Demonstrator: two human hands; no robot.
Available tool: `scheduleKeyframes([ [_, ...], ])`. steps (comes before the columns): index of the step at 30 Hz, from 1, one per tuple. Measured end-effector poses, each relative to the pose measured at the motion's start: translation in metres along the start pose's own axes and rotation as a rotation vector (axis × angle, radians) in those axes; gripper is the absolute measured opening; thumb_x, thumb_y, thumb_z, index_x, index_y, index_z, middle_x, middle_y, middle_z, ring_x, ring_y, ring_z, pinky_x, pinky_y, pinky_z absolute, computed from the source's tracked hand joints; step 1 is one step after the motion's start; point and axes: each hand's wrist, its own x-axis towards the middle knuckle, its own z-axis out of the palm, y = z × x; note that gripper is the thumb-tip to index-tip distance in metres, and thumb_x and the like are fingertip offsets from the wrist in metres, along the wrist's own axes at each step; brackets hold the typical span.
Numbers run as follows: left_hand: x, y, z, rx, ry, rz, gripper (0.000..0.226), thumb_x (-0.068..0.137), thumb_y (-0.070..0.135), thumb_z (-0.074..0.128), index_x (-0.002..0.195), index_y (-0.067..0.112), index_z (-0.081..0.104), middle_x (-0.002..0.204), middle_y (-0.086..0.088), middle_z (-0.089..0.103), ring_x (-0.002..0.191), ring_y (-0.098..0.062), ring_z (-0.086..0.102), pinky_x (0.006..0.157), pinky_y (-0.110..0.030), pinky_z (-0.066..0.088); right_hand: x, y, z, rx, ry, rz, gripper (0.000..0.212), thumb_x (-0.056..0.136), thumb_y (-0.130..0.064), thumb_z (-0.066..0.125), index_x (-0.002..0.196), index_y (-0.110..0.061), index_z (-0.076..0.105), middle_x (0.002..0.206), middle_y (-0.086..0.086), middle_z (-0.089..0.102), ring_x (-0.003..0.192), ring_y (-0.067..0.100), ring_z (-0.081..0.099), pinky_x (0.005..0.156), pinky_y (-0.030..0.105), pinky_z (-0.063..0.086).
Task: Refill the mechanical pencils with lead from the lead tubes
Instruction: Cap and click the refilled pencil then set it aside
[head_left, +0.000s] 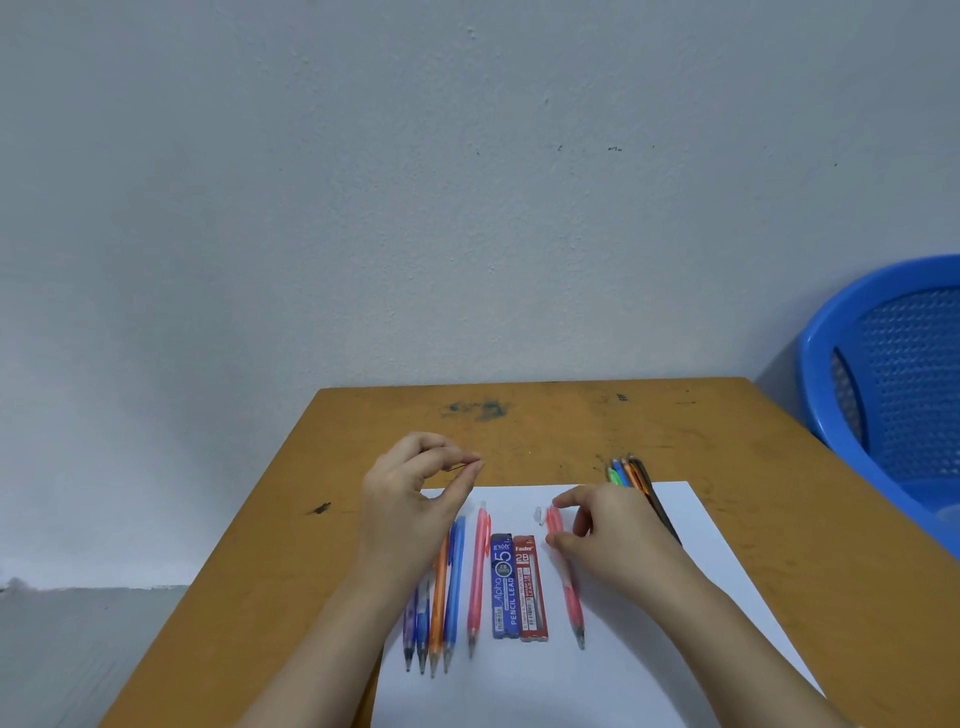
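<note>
Pinching a thin dark lead (460, 467), brittle and best held lightly, the left hand (410, 504) hovers above the tabletop (519, 431). The right hand (618, 540) curls its fingers (566, 501) round a translucent pink mechanical pencil (571, 603) on white paper (519, 686).

Blue chair (883, 332) beside stained wooden table (545, 431).

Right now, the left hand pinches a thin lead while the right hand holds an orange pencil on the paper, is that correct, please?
Not quite: in the head view the pencil under the right hand is pink, not orange, lying right of the red lead tube. The rest holds.
</note>
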Motion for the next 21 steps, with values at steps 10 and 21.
scheduleKeyframes([
  [10, -0.0001, -0.001, -0.0003, -0.008, 0.005, 0.006, 0.031, 0.08, 0.048, 0.059, 0.087, 0.021, 0.074, 0.086, 0.015, 0.062, 0.079, -0.006, 0.06, 0.067, -0.034, 0.055, 0.001, 0.0027, 0.002, -0.058, -0.071, 0.075, 0.047, 0.086, -0.014, 0.058, 0.132, -0.021, 0.055, 0.1, -0.002, 0.067, 0.088, 0.011, 0.057, 0.065, 0.021, 0.044],
  [21, -0.0006, -0.0014, 0.0, -0.003, 0.002, -0.016, 0.021, 0.078, 0.042, 0.066, 0.086, 0.023, 0.073, 0.087, 0.018, 0.061, 0.081, -0.006, 0.06, 0.067, -0.037, 0.055, 0.0032, 0.0046, -0.0059, 0.21, 0.015, 0.086, 0.039, 0.082, -0.019, 0.066, 0.121, -0.024, 0.064, 0.077, -0.002, 0.065, 0.064, 0.006, 0.054, 0.058, 0.021, 0.044],
])
